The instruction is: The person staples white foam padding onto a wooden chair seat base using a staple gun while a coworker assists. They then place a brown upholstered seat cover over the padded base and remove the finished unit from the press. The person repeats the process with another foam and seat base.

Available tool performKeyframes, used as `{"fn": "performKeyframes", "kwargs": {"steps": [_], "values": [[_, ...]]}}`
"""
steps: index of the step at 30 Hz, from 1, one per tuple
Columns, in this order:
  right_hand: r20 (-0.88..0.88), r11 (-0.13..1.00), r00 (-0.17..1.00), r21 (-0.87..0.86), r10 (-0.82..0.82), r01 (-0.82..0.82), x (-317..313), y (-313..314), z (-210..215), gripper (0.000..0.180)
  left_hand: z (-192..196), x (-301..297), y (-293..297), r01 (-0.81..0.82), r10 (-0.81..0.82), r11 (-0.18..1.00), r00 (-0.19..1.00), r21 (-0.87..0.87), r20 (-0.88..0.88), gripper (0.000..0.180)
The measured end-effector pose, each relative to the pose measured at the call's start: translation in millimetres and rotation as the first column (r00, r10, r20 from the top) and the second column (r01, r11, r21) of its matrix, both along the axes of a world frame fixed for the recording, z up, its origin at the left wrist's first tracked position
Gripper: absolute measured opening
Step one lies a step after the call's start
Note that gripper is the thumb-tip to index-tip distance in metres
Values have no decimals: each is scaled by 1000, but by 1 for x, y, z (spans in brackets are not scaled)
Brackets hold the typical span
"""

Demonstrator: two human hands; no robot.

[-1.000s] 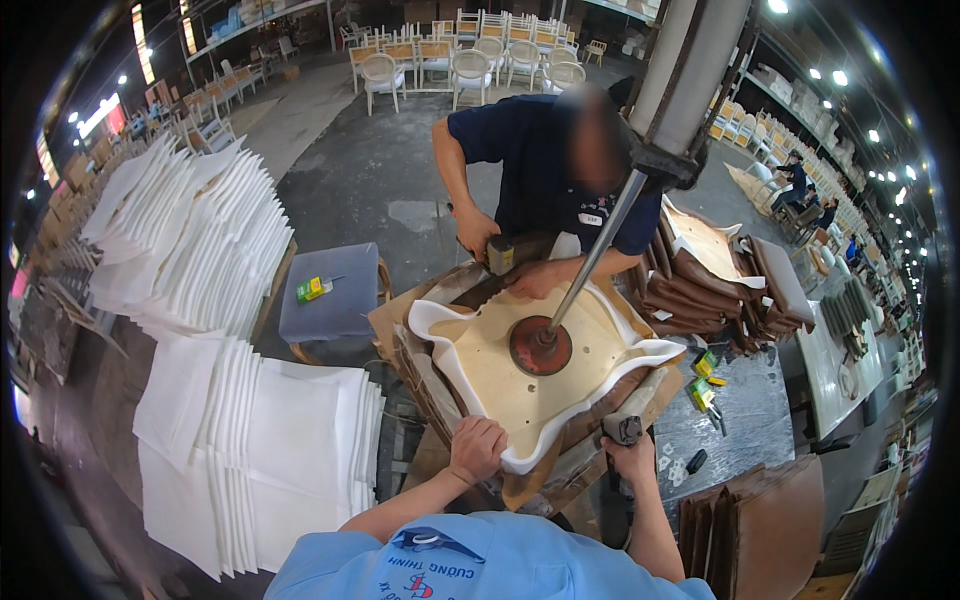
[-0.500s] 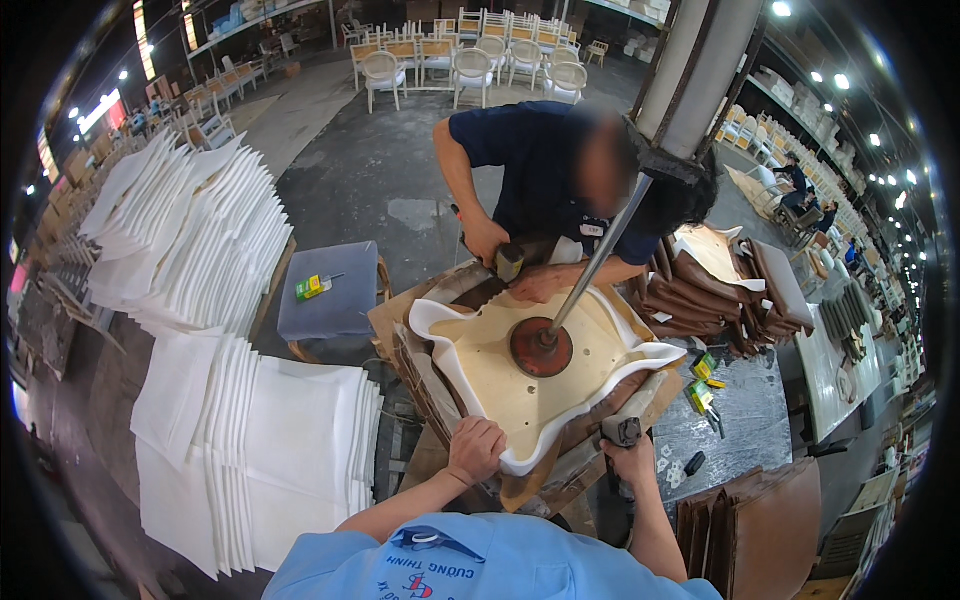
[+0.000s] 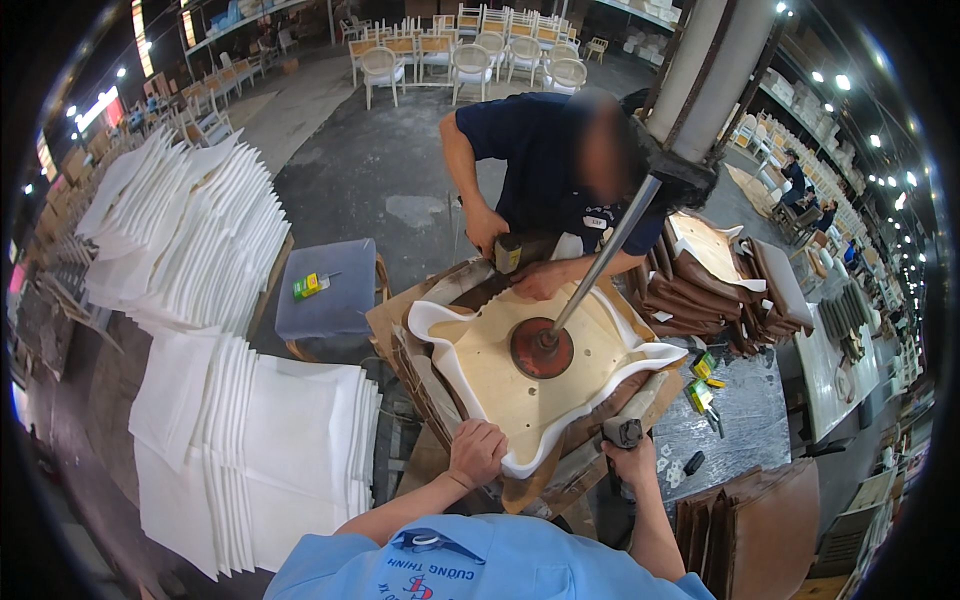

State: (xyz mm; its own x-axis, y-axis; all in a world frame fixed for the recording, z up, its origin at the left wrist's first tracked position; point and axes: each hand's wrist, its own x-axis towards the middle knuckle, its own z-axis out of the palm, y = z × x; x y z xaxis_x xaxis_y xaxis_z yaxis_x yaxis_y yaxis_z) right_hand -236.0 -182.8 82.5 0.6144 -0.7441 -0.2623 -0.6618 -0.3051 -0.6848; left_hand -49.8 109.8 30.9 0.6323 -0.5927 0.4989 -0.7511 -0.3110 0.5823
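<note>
A pale plywood seat panel [image 3: 510, 400] lies flat, with white foam padding [image 3: 545, 450] wrapped up around its edges and brown covering [image 3: 600, 413] beneath. A round red press foot [image 3: 541, 347] on a metal rod bears on its middle. My left hand [image 3: 476, 452] is closed over the foam edge at the near left corner. In my right hand [image 3: 632, 464] is a staple gun [image 3: 622, 432], beside the near right edge. Across the panel a co-worker's hand [image 3: 487, 230] holds another staple gun [image 3: 508, 252]; the other hand [image 3: 540, 281] rests on the far edge.
Stacked white foam sheets [image 3: 255, 440] stand at left, near a grey-blue padded stool [image 3: 325, 290] with a small yellow-green box [image 3: 310, 286]. At right are brown seat covers [image 3: 690, 290], a worktable [image 3: 745, 410] with similar boxes, and folded brown covers [image 3: 765, 525]. A thick column [image 3: 700, 80] rises beyond the panel.
The co-worker's head and upper body have shifted slightly, and the hand on the far edge has moved a little. My own hands stay almost where they were.
</note>
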Motion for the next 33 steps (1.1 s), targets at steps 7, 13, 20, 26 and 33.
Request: {"fn": "performKeyframes", "kwargs": {"steps": [7, 13, 20, 26, 33], "values": [[-2, 1000, 1000, 15, -22, 22, -2, -2, -4, 56, 2, 1, 0, 4, -4, 1000, 1000, -16, 5, 10], [18, 1000, 1000, 20, -7, 7, 0, 0, 0, 52, 3, 2, 0, 2, -2, 1000, 1000, -31, 19, 10], [45, 1000, 999, 27, -4, 3, -1, -1, -2, 53, 3, 1, -1, 5, -5, 1000, 1000, -24, 9, 10], [3, 1000, 1000, 15, -16, 16, 0, -1, -3, 56, 2, 1, 0, -1, 1, 1000, 1000, -24, 11, 9], [-29, 1000, 999, -2, -23, 23, 2, 2, 2, 57, 0, 0, -1, -1, 1, 1000, 1000, -20, 14, 9]]}}
